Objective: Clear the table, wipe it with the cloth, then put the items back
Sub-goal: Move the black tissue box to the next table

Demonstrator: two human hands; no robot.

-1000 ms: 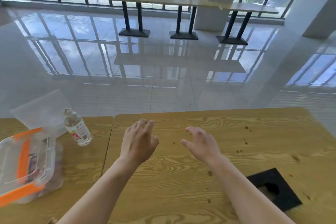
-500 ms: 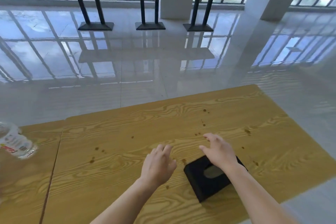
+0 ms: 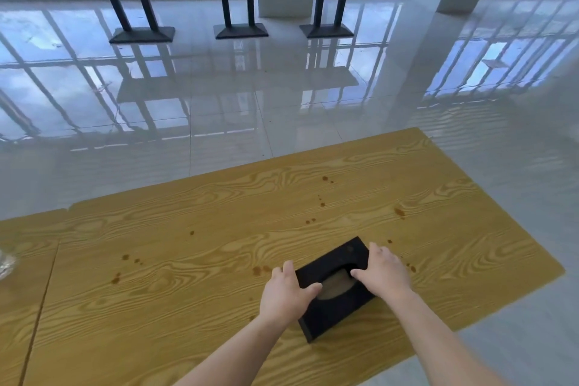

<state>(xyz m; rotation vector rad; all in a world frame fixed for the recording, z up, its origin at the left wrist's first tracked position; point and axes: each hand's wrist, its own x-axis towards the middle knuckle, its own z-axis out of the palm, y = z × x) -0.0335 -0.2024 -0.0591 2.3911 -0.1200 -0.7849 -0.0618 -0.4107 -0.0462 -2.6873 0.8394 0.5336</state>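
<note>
A black tissue box with an oval opening on top lies near the front right of the wooden table. My left hand grips the box's left side, its thumb reaching over the top toward the opening. My right hand holds the right side, thumb on the top face and fingers down the far edge. The box rests flat on the table. Small brown stains dot the wood around it. No cloth is in view.
A bit of a clear plastic bottle shows at the left edge, on the adjoining table past the seam. The table's right edge drops to glossy floor. Long tables on black legs stand far off by the windows.
My view swung right, leaving the container and most of the bottle out of frame. Both hands moved from hovering over the wood onto the black tissue box and took hold of its sides.
</note>
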